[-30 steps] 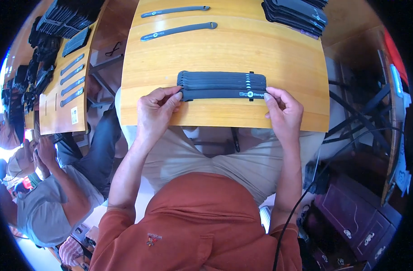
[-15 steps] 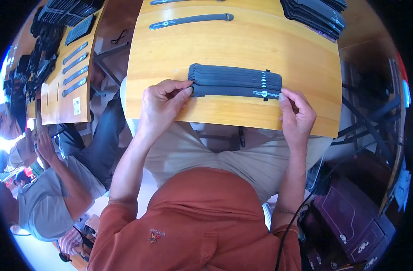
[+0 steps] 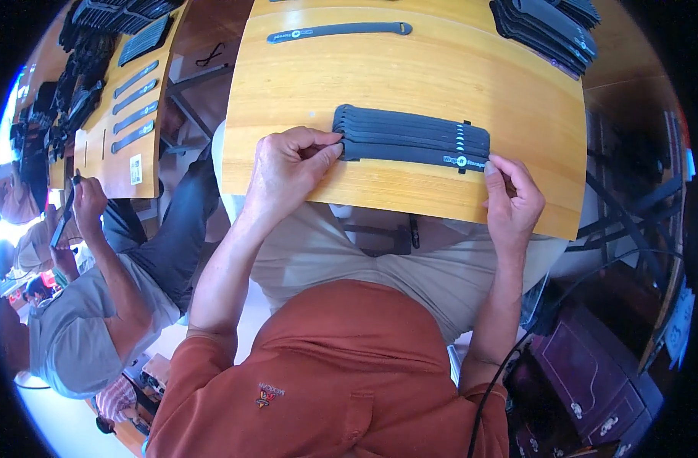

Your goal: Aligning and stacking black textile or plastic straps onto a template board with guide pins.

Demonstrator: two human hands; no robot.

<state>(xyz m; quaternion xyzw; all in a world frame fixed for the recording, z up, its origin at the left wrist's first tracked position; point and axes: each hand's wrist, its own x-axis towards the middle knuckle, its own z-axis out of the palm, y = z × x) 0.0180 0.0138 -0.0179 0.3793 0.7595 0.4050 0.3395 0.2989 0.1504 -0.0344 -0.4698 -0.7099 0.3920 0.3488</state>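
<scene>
Wooden tabletop (image 3: 410,76) under bright light, stack of dark straps (image 3: 410,137) lying at its centre, left hand (image 3: 288,172) pinching the nine o'clock end, right hand (image 3: 513,202) with fingertips curled at the three o'clock end, single strap (image 3: 337,32) at twelve o'clock.

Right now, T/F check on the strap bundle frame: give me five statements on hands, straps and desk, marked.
1. The left hand pinches the left end of the stack of dark straps. True.
2. The right hand is lifted clear of the stack. False: its fingertips touch the stack's right end.
3. The stack lies flat on the wooden desk. True.
4. A single strap lies alone at the desk's far edge. True.
5. The pile of straps is at the far left corner. False: far right.
</scene>
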